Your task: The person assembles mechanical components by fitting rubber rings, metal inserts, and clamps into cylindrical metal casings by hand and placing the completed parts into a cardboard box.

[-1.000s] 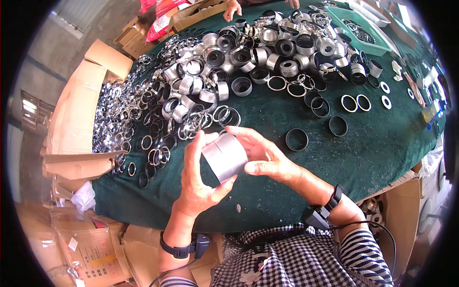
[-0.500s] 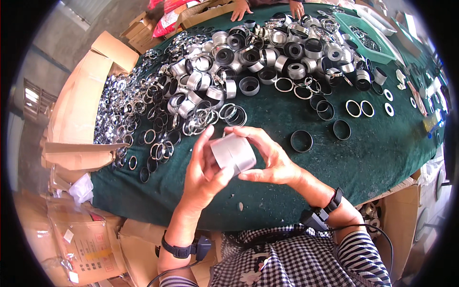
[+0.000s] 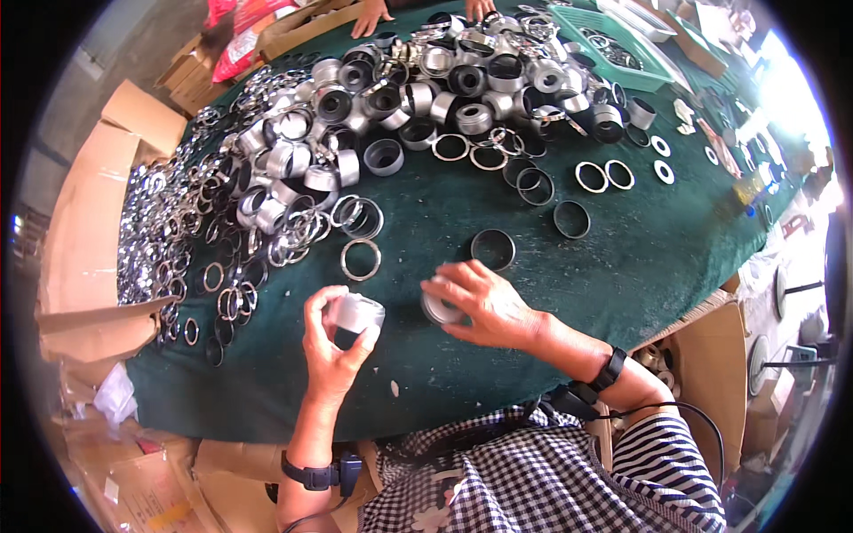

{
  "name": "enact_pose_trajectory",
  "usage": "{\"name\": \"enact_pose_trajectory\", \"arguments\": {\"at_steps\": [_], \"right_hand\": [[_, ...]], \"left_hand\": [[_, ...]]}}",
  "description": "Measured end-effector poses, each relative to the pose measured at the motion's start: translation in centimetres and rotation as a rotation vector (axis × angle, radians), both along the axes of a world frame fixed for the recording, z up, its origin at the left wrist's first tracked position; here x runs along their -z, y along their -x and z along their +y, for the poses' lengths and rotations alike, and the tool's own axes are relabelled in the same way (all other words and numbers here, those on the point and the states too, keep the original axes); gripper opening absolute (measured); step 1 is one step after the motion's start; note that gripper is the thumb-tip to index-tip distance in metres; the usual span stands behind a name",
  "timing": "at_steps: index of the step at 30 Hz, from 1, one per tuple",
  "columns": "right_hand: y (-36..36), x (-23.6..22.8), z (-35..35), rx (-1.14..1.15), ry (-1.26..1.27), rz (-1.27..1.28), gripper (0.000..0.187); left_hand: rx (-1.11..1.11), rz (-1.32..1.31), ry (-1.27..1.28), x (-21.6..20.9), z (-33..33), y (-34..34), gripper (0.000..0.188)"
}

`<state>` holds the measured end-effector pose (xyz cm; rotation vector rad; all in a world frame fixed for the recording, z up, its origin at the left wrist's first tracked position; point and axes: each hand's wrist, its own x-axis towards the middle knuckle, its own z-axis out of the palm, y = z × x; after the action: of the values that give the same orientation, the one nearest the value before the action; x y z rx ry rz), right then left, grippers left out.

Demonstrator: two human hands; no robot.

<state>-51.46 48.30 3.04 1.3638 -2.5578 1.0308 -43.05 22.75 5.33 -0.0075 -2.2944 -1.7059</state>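
Between the thumb and fingers of my left hand [image 3: 327, 354] is a short silver metal sleeve [image 3: 359, 313], hollow and dark inside at its lower end. My right hand [image 3: 499, 309], a little to the right, is closed over a round silver ring-shaped part [image 3: 441, 309], blurred and partly covered by the fingers. The two pieces are apart, both above the green cloth. A loose silver ring [image 3: 361, 259] lies just beyond my left hand. Beyond my right hand rests a black ring [image 3: 493, 250].
Silver and black sleeves [image 3: 384, 157] are heaped across the green-covered table [image 3: 586, 284]. Thin shiny rings pile up at left beside a cardboard box [image 3: 84, 213]. A green basket [image 3: 613, 53] stands far right. Another person's hand [image 3: 371, 16] rests at the far edge.
Both hands were around one silver cylinder; now each holds a separate piece. My hands have moved apart, the left one leftward. The view has shifted, and the loose silver ring shows on the cloth.
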Motion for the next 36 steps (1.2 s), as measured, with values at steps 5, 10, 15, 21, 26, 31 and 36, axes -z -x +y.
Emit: {"name": "enact_pose_trajectory", "arguments": {"at_steps": [5, 10, 15, 21, 26, 31, 36], "right_hand": [[0.1, 1.2, 3.8, 0.191, 0.08, -0.043, 0.044], [1.9, 3.7, 5.8, 0.321, -0.113, 0.19, 0.02], [2.0, 2.8, 4.1, 0.357, 0.007, 0.061, 0.009], [1.0, 0.3, -0.5, 0.279, 0.292, -0.183, 0.011], [1.2, -1.8, -2.9, 0.153, 0.336, -0.012, 0.012], [1.1, -1.4, -5.3, 0.051, 0.34, 0.051, 0.016], [-0.2, -1.5, -4.9, 0.035, 0.519, -0.249, 0.013]], "left_hand": [[-0.065, 0.107, 0.281, 5.8, 0.4, -2.2, 0.07], [0.141, 0.106, 0.517, 5.0, 0.5, -2.6, 0.054], [-0.093, 0.146, 0.584, 3.8, -0.4, 2.1, 0.021], [-0.142, 0.087, 0.872, 6.2, -1.3, 6.9, 0.013], [0.026, 0.042, 0.746, 1.0, 1.0, 5.1, 0.012], [0.08, 0.219, 0.753, -2.8, 2.9, 3.2, 0.016], [-0.073, 0.097, -0.011, -3.1, 3.5, 2.0, 0.055]]}}
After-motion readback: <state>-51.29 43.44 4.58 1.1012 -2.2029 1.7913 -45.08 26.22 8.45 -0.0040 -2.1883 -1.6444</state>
